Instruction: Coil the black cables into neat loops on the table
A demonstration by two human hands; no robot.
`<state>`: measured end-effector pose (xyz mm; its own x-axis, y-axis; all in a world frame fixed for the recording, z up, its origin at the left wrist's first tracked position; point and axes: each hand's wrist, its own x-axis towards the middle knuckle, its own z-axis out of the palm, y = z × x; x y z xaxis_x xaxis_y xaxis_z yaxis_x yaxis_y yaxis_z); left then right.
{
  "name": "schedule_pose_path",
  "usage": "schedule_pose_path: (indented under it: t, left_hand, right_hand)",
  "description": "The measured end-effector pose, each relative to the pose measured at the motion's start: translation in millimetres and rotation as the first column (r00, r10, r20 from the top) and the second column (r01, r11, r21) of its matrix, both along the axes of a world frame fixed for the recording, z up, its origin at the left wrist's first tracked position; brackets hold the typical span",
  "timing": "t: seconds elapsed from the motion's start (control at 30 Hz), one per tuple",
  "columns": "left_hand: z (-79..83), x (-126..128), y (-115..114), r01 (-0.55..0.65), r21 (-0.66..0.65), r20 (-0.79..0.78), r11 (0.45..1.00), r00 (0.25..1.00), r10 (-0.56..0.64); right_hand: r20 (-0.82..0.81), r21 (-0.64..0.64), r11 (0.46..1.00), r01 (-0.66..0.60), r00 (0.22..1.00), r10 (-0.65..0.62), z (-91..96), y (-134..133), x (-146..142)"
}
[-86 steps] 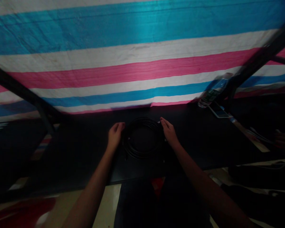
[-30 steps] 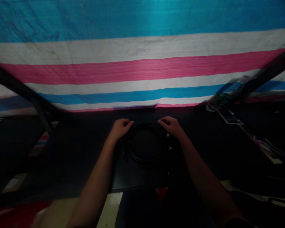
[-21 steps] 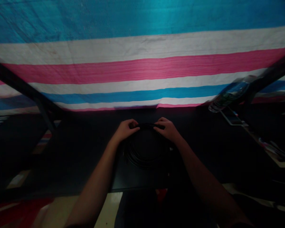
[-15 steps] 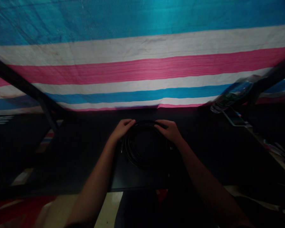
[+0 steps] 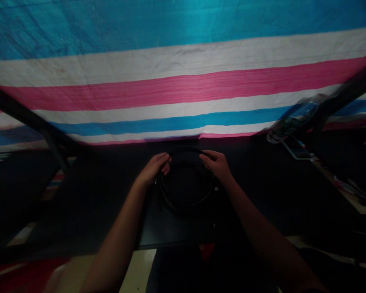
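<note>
A coil of black cable lies on the dark table in front of me. My left hand grips its far left side, and my right hand grips its far right side. Between my hands, one upper loop of the cable stands raised from the rest of the coil. The cable ends cannot be made out in the dim light.
A striped blue, white and pink tarp hangs beyond the table, crossed by dark frame bars. A plastic water bottle and a flat phone-like device sit at the far right.
My hands have closed on the far side of the coil from either side. One upper loop has lifted away from the coil between them.
</note>
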<state>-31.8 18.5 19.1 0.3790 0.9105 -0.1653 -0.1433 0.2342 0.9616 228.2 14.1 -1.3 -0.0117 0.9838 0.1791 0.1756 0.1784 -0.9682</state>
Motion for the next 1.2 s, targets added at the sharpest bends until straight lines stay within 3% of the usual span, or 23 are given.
schedule_pose_path:
  t: [0.13, 0.33, 0.53, 0.7, 0.8, 0.87, 0.97, 1.2]
  left_hand:
    - [0.1, 4, -1, -0.029, -0.128, 0.162, 0.991, 0.986, 0.05]
    - [8.9, -2, -4, 0.019, -0.157, 0.175, 0.987, 0.984, 0.009]
    - [15.5, -14, -4, -0.084, -0.079, 0.041, 0.993, 0.995, 0.088]
    - [10.7, -14, -2, -0.006, -0.013, -0.157, 1.0, 0.988, 0.004]
    - [4.3, -7, -2, 0.02, 0.131, -0.344, 0.991, 0.939, 0.026]
    - [0.3, -2, -1, 0.024, 0.316, -0.467, 0.948, 0.874, 0.134]
    - [-5.2, 3, 0, 0.095, 0.534, -0.583, 0.84, 0.761, 0.285]
    - [-17.5, 6, 3, 0.283, 0.463, -0.701, 0.84, 0.697, 0.151]
  right_hand:
    - [-0.007, -0.024, 0.997, -0.07, 0.998, 0.07, 1.8, -1, 0]
    - [-0.006, -0.056, 0.992, -0.11, 0.994, 0.11, 6.7, -2, 4]
    - [0.157, -0.036, 0.979, -0.201, 0.966, 0.204, 5.3, -4, 7]
    - [0.268, -0.036, 0.961, -0.272, 0.924, 0.272, 3.8, -8, 10]
    - [0.388, 0.095, 0.952, -0.292, 0.891, 0.235, 2.9, -7, 11]
    - [0.452, 0.182, 0.933, -0.31, 0.869, 0.2, 1.4, -6, 10]
    - [0.503, 0.201, 0.926, -0.32, 0.845, 0.182, -1.3, -5, 6]
    - [0.517, 0.144, 0.965, -0.218, 0.848, 0.114, -2.0, -3, 6]
